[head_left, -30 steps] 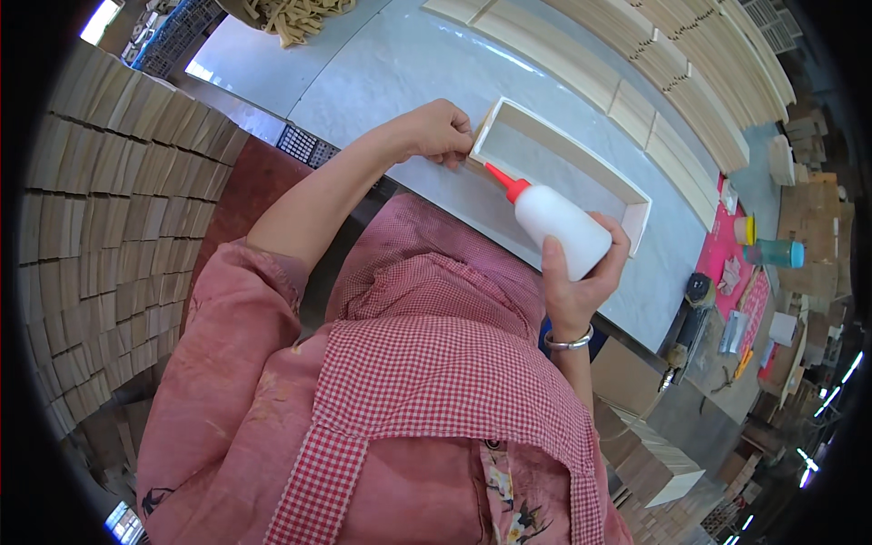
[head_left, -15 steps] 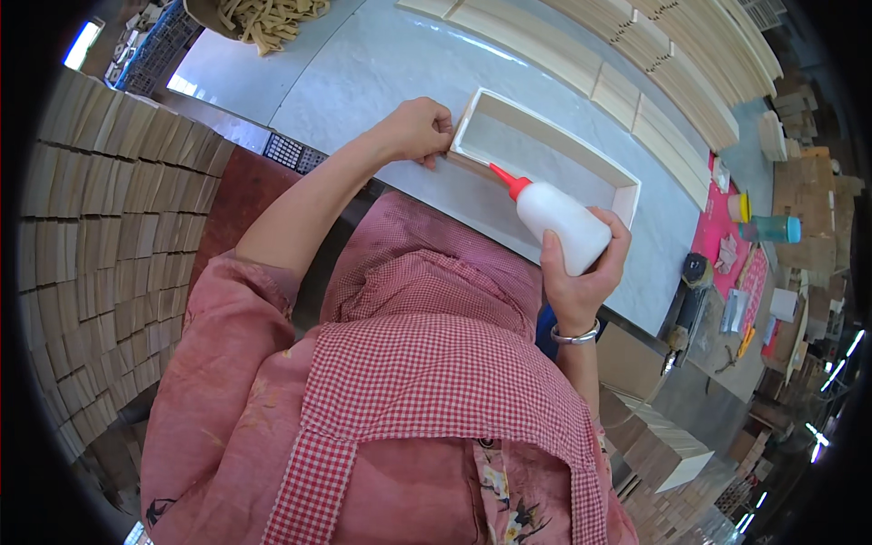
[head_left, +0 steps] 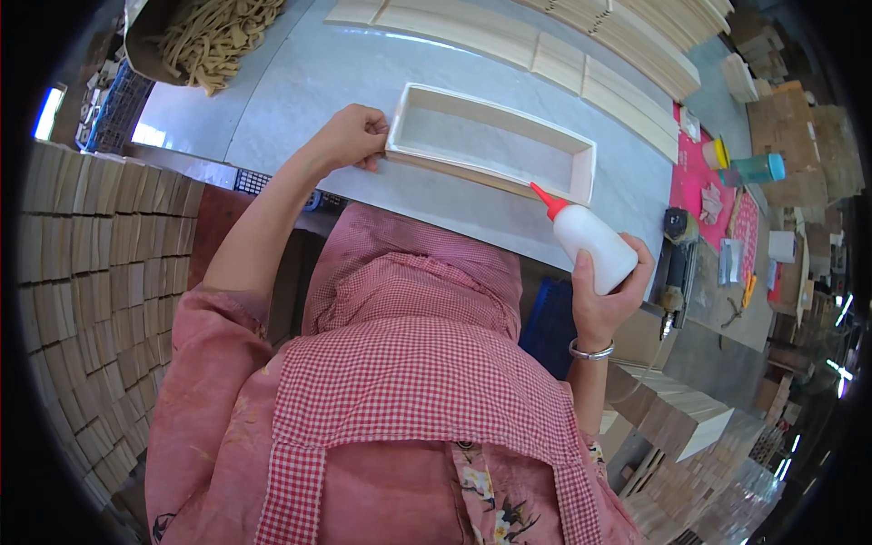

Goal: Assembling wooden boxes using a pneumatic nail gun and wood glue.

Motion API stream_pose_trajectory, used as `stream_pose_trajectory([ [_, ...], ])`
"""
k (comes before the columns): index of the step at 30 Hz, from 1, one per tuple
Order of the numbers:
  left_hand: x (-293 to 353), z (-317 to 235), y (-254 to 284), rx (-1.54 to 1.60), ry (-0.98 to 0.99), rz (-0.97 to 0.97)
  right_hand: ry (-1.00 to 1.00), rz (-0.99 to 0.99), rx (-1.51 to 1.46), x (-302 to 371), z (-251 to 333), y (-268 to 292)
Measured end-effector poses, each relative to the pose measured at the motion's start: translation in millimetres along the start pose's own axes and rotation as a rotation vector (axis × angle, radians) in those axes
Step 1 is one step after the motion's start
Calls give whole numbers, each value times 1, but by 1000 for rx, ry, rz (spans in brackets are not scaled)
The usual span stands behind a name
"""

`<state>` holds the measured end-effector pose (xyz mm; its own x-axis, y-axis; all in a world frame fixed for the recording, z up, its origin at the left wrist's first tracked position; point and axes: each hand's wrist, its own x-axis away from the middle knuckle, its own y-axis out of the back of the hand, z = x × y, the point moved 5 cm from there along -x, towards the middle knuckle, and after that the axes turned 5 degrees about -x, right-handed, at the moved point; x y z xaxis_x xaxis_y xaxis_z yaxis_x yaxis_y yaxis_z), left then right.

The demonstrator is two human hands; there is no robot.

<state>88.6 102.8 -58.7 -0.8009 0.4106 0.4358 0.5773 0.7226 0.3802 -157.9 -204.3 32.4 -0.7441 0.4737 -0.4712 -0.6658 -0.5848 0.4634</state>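
A long rectangular wooden frame of pale thin boards lies on the worktable, with the table surface showing through its middle. A white line of glue appears to run along its upper edge. At the frame's left end is my left hand, fingers curled and closed against the corner; what they grip is hard to make out. In my right hand is a white glue bottle with a red pointed nozzle. It is tilted, its tip at the frame's near edge, towards the right end.
Long pale boards lie in rows along the table's far side. A container of tan rubber bands stands at far left. Stacked wood blocks rise at left. On the right are a teal bottle and cardboard boxes.
The glue bottle in my right hand has moved rightward along the frame's near edge, from near its left end to near its right. The whole view has shifted, and the frame appears turned slightly.
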Motion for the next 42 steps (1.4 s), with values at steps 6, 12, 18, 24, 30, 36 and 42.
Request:
stream_pose_trajectory([
  [6, 3, -3, -1, -5, 27, -1, -35, -72, 75, 3, -17, 33],
  [12, -2, 1, 1, -51, 5, 34, -58, -125, 131, 4, -25, 50],
  [18, 6, -12, -5, -200, -89, -25, -89, -161, 140, 5, -31, 55],
  [24, 21, -8, -12, -423, -323, -247, -254, -301, -28, -1, -60, 66],
  [30, 21, 1, -9, -469, -248, -325, -279, -476, 8, -78, -123, 93],
  [36, 14, -6, -15, -428, -237, -315, -129, -459, 500, -215, -227, 117],
  [42, 22, -5, -11, -331, -137, -308, -447, -176, 620, -284, -346, 112],
])
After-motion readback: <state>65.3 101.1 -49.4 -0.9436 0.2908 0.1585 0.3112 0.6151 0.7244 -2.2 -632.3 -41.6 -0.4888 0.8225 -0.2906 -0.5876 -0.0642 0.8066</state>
